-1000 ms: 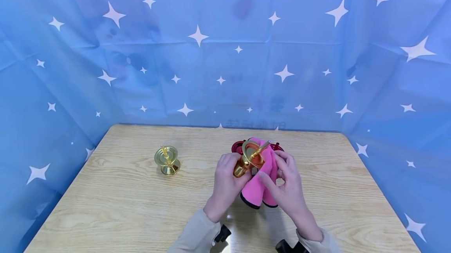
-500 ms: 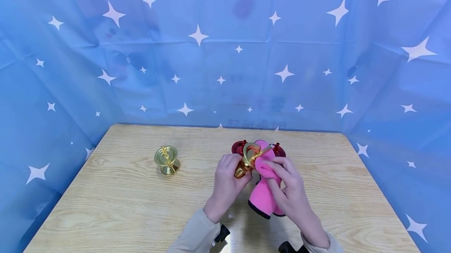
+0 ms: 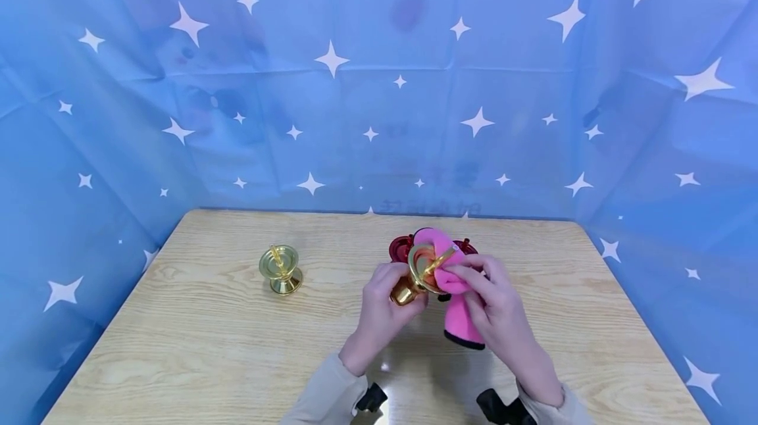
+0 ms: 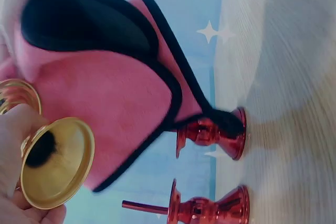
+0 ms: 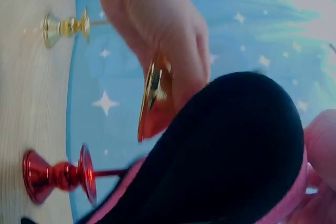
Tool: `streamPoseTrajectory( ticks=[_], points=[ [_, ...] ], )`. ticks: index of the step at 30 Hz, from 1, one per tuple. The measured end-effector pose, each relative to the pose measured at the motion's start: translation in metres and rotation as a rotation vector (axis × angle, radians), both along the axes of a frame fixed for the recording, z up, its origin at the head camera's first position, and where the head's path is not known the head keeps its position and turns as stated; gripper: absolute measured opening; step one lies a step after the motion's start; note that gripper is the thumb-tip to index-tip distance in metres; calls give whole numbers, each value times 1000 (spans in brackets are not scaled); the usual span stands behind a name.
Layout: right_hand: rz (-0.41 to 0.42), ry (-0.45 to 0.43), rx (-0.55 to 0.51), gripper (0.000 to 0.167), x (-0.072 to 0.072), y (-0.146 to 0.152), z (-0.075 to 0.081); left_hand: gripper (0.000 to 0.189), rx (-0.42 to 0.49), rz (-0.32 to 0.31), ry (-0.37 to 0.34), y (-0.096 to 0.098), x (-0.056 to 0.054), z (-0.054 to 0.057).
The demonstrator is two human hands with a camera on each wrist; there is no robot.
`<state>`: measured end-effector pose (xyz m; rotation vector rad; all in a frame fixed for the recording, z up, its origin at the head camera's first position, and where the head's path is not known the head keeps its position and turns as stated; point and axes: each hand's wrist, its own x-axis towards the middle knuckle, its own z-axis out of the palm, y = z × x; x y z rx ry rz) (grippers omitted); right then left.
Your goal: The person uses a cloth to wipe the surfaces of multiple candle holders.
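My left hand grips a gold candle holder by its stem, tilted, with its dish and thin spike toward the right hand. In the left wrist view its flared hollow base faces the camera. My right hand pinches a pink cloth with black edging and presses a fold against the dish and the spike. One end of the cloth hangs below the fingers. In the right wrist view the cloth's black-looking side covers much of the contact.
Behind the hands stand two red candle holders, a left one and a right one, partly hidden by the cloth. Another gold candle holder stands upright at the left of the wooden table. A blue starry curtain surrounds it.
The right hand has gathered the pink cloth into a fold and shifted it over the dish and spike, its hanging end moving right. The left hand keeps its grip on the gold candle holder, tilting it slightly.
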<state>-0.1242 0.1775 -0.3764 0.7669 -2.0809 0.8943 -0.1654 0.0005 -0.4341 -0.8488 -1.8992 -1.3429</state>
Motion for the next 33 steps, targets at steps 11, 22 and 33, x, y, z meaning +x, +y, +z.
streamPoseTrajectory(
  ticks=[11, 22, 33],
  points=[
    [-37, 131, 43, 34, -16, 11, -1, 34, 4, -94, -37, 2, 2, 3],
    [-94, -7, -2, 22, 18, -8, 8, 29, -97, 74, -14, 3, 1, 1],
    [-239, 77, -13, 36, 18, -36, 0, 28, -169, 225, 105, 3, -1, 2]
  ],
)
